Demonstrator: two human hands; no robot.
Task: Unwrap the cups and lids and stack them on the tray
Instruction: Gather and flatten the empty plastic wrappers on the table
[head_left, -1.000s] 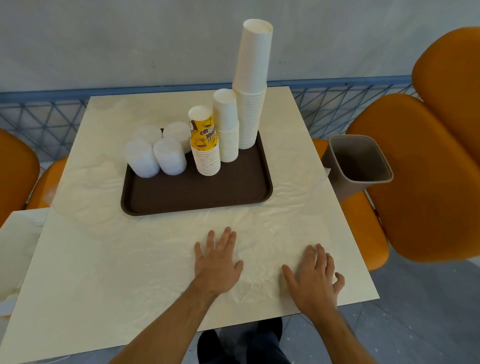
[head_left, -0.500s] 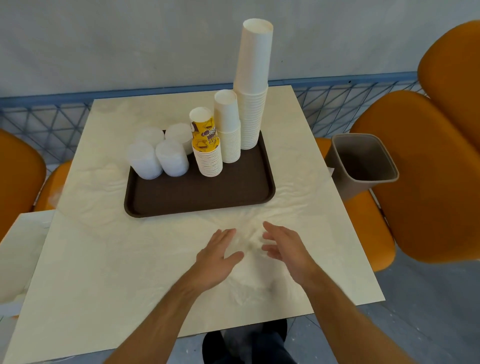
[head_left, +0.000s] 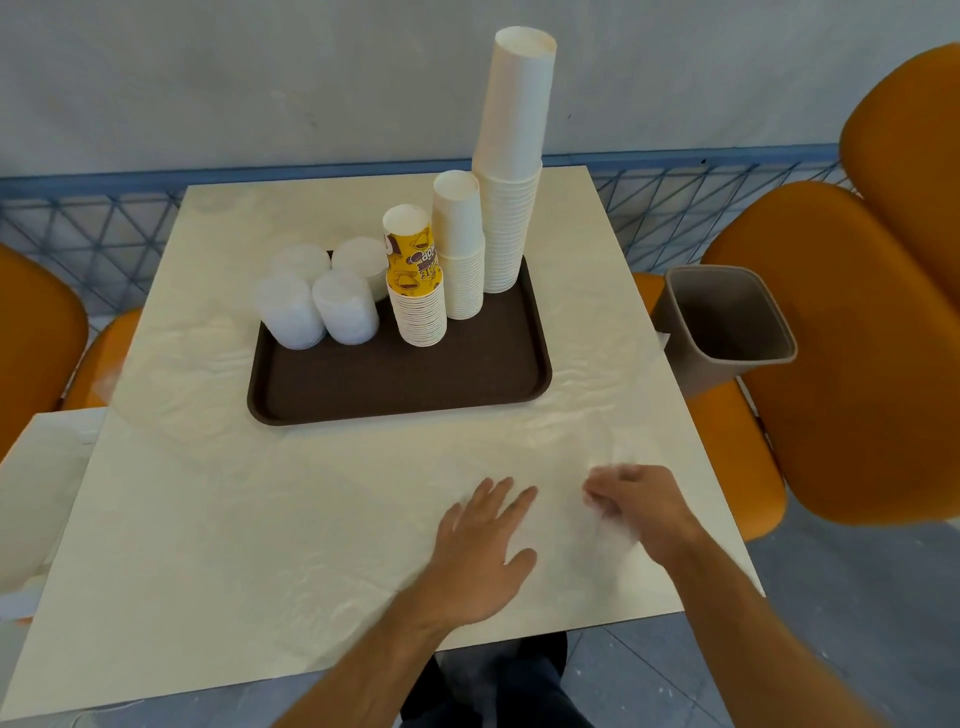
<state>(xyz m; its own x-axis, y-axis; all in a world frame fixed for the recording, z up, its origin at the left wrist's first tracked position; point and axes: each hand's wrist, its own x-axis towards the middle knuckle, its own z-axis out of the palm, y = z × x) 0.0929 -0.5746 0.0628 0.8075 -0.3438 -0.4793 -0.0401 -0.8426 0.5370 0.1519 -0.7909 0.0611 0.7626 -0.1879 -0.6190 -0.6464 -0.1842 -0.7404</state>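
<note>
A dark brown tray sits mid-table. On it stand a tall stack of white cups, a shorter white cup stack, a yellow-printed cup stack and several stacks of clear lids at its left. Thin clear plastic wrap lies spread over the table in front of the tray. My left hand rests flat and open on the wrap. My right hand is beside it, fingers curled and pinching the wrap, blurred.
A grey waste bin stands on the orange seat at the table's right edge. Orange chairs flank both sides. A blue mesh railing and wall lie behind. A second table corner is at left.
My hands lifted off the table and came together. Now the left lies flat again, and the right has shifted right and curled its fingers into the plastic wrap.
</note>
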